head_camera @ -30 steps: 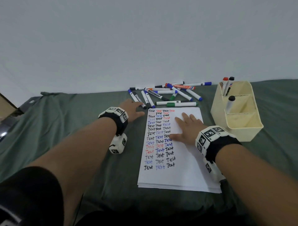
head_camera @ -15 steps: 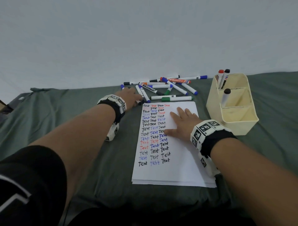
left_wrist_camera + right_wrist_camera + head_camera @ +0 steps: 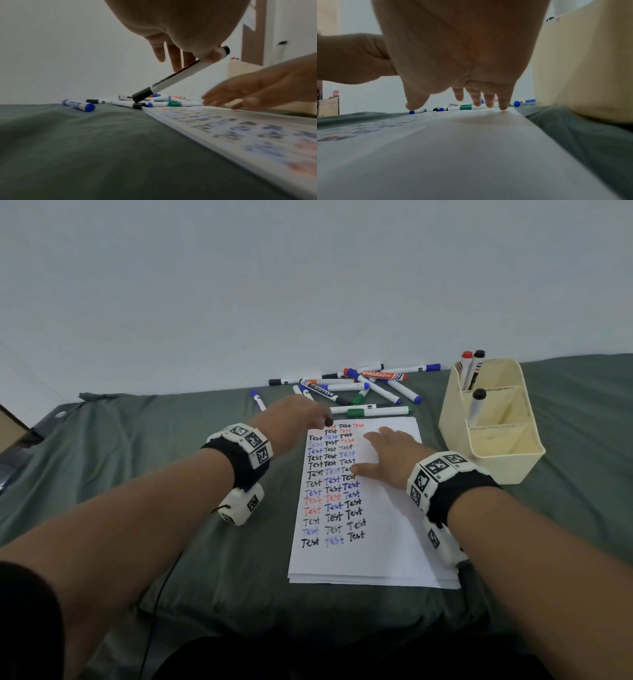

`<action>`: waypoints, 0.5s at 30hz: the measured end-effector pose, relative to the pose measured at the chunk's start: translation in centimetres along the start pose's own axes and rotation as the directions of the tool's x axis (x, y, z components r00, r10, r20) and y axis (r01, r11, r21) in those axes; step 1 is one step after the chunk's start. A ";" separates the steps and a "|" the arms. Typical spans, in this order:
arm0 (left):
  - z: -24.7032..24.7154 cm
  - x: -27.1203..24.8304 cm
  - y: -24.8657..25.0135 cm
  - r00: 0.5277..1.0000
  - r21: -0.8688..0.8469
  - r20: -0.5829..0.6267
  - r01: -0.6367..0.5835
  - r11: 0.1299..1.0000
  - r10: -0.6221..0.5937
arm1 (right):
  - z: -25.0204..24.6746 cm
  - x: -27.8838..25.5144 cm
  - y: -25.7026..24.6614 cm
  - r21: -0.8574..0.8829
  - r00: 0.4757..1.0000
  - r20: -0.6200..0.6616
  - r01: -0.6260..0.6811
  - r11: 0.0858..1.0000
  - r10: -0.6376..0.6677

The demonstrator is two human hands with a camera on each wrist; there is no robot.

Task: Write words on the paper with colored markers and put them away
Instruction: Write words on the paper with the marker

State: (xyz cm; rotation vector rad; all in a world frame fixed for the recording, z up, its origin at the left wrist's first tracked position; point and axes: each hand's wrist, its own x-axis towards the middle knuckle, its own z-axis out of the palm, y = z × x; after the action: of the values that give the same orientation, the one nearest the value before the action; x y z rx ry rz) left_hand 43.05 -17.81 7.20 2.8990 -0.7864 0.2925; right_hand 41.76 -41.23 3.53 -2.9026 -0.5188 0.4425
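Green cloth (image 3: 171, 474) covers the surface in front of you, with a pale wall behind it. Your left hand (image 3: 294, 419) sits just off the paper's (image 3: 394, 525) top-left corner and pinches a black marker (image 3: 173, 78) near its rear end; the other fingers (image 3: 176, 59) hang loosely spread behind the barrel. That marker tilts, capped tip down toward the pile of markers (image 3: 359, 388), rear end up and toward the paper. From your head view only its black end shows below the knuckles. Your right hand (image 3: 390, 457) lies flat on the paper's upper right, fingers straight and slightly apart, tips pressing the sheet just short of the green marker (image 3: 376, 411) that lies along the top edge. Rows of "Test" in black, blue and red fill the paper's left half. One blue marker (image 3: 78, 105) lies apart, left of the pile. To your right stands the cream caddy (image 3: 496, 446), three markers upright in its far compartments.
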 end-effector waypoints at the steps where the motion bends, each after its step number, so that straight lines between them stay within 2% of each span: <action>1: 0.1 -0.3 1.0 0.999 -0.027 -0.023 -0.031 0.999 0.031 | -0.1 0.0 -0.1 0.031 1.000 -0.022 0.003 1.000 -0.002; 5: 0.2 -1.2 5.0 0.973 -0.120 -0.144 -0.200 0.972 0.183 | -0.8 -0.4 -0.1 0.137 0.990 -0.127 0.070 0.988 -0.053; 8: 0.0 -1.6 7.6 0.925 -0.111 -0.273 -0.305 0.946 0.266 | -1.1 -1.1 0.0 0.262 0.972 -0.211 0.155 0.953 -0.100; 11: -0.2 -1.9 8.8 0.898 -0.079 -0.375 -0.278 0.957 0.229 | -1.3 -1.6 -0.1 0.298 0.955 -0.262 0.216 0.930 -0.137; 15: -0.3 -2.5 8.4 0.873 -0.075 -0.468 -0.196 0.978 0.138 | -1.4 -1.6 -0.3 0.231 0.949 -0.281 0.213 0.949 -0.144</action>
State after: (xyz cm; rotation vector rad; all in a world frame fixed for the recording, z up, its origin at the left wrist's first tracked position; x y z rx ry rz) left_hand 36.59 -23.70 7.51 2.4901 -0.9239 0.8815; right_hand 40.69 -41.66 5.35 -2.5787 -0.6252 0.0897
